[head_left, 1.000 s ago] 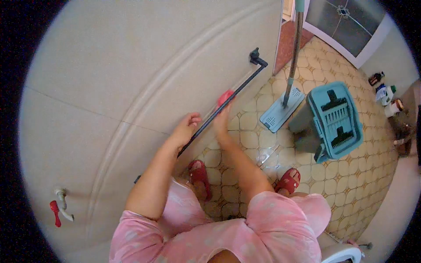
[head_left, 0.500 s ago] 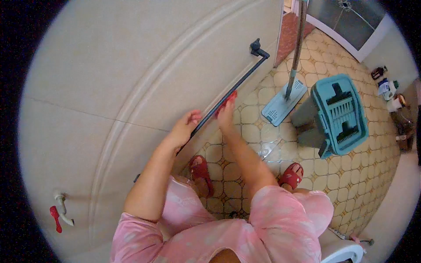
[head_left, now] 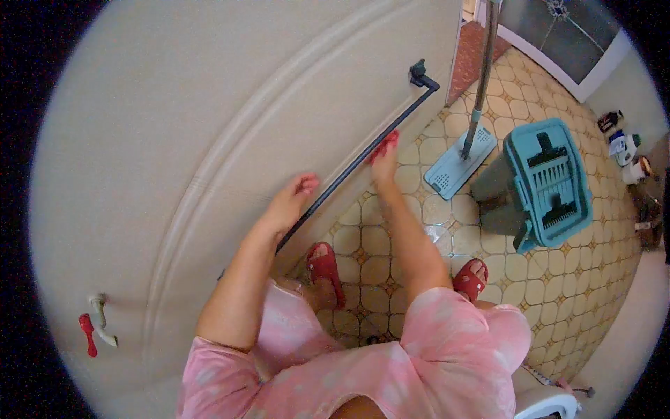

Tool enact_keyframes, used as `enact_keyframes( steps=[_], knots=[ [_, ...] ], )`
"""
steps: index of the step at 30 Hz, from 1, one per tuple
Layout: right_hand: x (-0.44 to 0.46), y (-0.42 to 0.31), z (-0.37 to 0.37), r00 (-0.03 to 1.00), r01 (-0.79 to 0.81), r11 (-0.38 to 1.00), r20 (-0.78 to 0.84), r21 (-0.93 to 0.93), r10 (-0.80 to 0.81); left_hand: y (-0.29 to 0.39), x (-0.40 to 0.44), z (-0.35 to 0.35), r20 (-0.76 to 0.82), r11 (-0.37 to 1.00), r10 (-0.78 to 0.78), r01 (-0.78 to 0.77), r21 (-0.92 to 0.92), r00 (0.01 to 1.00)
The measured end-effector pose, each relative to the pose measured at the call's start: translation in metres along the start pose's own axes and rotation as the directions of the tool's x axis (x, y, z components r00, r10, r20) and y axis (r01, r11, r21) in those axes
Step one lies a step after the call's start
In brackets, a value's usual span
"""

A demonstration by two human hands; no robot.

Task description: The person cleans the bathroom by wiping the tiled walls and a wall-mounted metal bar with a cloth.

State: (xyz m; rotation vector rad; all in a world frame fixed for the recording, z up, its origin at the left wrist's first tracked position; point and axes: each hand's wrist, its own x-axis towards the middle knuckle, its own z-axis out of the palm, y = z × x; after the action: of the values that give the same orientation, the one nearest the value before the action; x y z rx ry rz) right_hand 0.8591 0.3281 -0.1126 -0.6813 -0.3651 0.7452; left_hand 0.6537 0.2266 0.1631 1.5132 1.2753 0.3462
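Observation:
A long dark towel bar (head_left: 354,165) is fixed to the pale wall and runs diagonally across the view. My right hand (head_left: 384,164) reaches behind the bar's upper half and is closed on something red, which looks like a cloth (head_left: 393,137); only a little of it shows. My left hand (head_left: 292,202) is by the lower half of the bar, close to the wall. Its fingers are slightly bent and apart, and I see nothing in them. My left wrist is over the bar and hides part of it.
A blue flat mop head (head_left: 452,173) stands on the tiled floor beside a teal-topped bucket (head_left: 528,209). My feet wear red slippers (head_left: 325,271). A red-handled brush or similar item (head_left: 87,335) hangs by a wall hook (head_left: 102,318). Several bottles (head_left: 623,148) line the right wall.
My right hand has slid up and right along the bar with the red cloth. My left hand has stayed nearly in place. The view has shifted slightly.

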Motion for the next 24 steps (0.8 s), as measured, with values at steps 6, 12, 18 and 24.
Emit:
enact_keyframes(
  steps=[6,12,18,24],
  knots=[
    [-0.137,-0.07,0.042,0.982,0.111,0.581,0.177,-0.806,0.059,0.004,-0.014,-0.009,-0.025,0.993,-0.005,0.002,-0.117,1.0],
    [-0.165,-0.158,0.081,0.97,0.134,0.543,-0.002,-0.829,-0.243,0.005,-0.046,-0.02,0.035,0.967,0.077,-0.084,0.24,0.996],
    [-0.216,-0.203,0.146,0.692,0.709,0.343,0.702,-0.616,-0.17,-0.039,-0.045,-0.037,0.007,0.93,0.148,-0.141,0.339,0.989],
    [-0.251,-0.174,0.133,0.378,0.901,0.152,0.907,-0.406,0.183,-0.021,-0.053,-0.039,-0.004,0.944,0.07,-0.065,0.325,0.998]
  ],
)
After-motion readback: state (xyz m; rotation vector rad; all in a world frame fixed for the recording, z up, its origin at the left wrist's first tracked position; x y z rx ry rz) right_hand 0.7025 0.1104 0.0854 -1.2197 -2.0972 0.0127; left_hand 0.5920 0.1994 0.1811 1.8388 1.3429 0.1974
